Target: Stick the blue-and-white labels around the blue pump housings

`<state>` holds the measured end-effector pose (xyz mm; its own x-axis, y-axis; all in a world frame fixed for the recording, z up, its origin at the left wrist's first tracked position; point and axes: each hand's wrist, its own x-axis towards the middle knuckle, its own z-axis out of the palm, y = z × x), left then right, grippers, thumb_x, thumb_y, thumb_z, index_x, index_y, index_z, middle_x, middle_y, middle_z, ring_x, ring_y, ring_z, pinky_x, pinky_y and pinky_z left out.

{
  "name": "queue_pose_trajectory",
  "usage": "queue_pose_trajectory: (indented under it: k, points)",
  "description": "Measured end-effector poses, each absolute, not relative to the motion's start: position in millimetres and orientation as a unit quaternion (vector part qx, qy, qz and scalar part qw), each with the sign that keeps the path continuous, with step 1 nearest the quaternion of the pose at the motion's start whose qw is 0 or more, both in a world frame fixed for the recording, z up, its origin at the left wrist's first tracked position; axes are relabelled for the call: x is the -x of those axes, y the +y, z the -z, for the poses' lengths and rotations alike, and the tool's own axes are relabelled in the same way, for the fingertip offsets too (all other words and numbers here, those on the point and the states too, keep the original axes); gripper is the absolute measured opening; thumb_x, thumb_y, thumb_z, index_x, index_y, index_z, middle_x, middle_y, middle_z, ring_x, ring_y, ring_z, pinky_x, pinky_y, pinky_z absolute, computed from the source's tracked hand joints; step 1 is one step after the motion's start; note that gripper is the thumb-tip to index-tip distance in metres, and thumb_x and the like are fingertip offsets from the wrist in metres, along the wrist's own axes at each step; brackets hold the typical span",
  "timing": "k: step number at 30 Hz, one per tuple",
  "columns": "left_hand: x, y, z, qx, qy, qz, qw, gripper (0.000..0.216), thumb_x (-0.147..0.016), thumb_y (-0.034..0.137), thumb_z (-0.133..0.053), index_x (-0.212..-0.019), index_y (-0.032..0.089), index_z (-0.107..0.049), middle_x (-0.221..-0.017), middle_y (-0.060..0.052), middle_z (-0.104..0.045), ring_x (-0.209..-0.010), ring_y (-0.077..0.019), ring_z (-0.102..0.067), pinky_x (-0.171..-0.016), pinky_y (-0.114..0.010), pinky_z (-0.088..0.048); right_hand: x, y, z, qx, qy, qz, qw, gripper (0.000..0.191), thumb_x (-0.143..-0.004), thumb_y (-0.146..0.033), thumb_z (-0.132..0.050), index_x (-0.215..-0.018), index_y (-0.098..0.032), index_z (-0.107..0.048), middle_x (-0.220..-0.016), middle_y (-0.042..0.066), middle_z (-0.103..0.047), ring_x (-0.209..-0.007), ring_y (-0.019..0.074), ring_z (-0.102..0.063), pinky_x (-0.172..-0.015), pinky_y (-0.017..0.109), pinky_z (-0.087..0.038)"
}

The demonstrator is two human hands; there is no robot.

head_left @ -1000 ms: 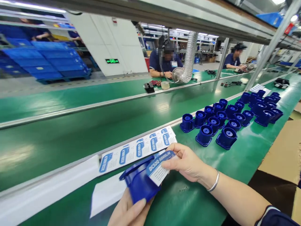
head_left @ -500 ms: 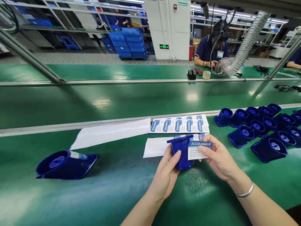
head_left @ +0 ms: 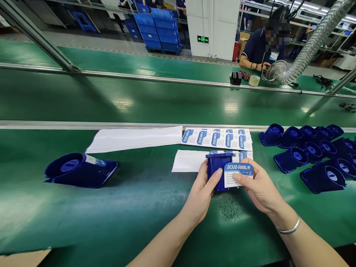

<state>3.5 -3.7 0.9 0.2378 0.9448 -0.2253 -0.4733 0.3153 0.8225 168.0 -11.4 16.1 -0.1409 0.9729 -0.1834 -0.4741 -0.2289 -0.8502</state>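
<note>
My left hand [head_left: 200, 194] is wrapped round a dark blue plastic housing [head_left: 217, 163], its flanged rim facing up. Between the thumb and fingers of my right hand [head_left: 258, 185] is a blue-and-white label [head_left: 238, 168] printed "DC52Q-5000L/H". The label lies over the right side of the housing; whether it is stuck down there I cannot tell. Just behind my hands is a partly used label sheet [head_left: 189, 161], its left part blank white. Beyond it lies a fuller label sheet [head_left: 215, 138].
A labelled blue housing [head_left: 80, 170] lies on its side at the left. Several more housings [head_left: 294, 157] stand grouped at the right. Blank backing paper [head_left: 136, 139] lies by the metal rail. Across the bench a person [head_left: 254, 48] works beside a flexible duct [head_left: 314, 44].
The housing has turned more upright in my left hand, its rim now nearly level. The label still sits at its right side in my right fingers. My view has tilted downward.
</note>
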Motion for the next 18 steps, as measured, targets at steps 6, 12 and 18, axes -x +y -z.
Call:
queue_pose_trajectory:
  k: [6,12,18]
  points:
    - [-4.4,-6.0,-4.2,-0.287,0.384,-0.479,0.735,0.068,-0.09,0.046,-0.07,-0.151,0.031,-0.044,-0.156,-0.006,-0.048,-0.146,-0.0333,-0.04,-0.117,-0.047,-0.04,-166.6,-10.6,-15.3,0.398,-0.328,-0.677,0.524,0.033,-0.072,-0.028,-0.094,-0.084,-0.019,-0.064,-0.079,-0.002,-0.065,-0.071,0.0126,-0.058,-0.068,0.022,-0.05]
    - [-5.3,-7.5,-11.2,-0.277,0.389,-0.482,0.734,0.069,-0.089,0.046,-0.071,-0.151,0.031,-0.045,-0.153,-0.007,-0.053,-0.143,-0.0337,-0.043,-0.118,-0.048,-0.038,-165.6,-9.8,-14.8,0.403,-0.321,-0.677,0.525,0.034,-0.07,-0.029,-0.094,-0.082,-0.019,-0.064,-0.079,-0.002,-0.064,-0.072,0.0129,-0.057,-0.07,0.023,-0.05]
    - [-5.5,-6.7,-9.3,-0.275,0.396,-0.477,0.735,0.069,-0.09,0.046,-0.07,-0.151,0.03,-0.044,-0.153,-0.007,-0.052,-0.146,-0.0342,-0.039,-0.118,-0.049,-0.039,-165.6,-10.2,-15.0,0.403,-0.317,-0.68,0.524,0.036,-0.068,-0.03,-0.096,-0.082,-0.018,-0.064,-0.08,-0.001,-0.066,-0.072,0.0131,-0.059,-0.068,0.023,-0.05]
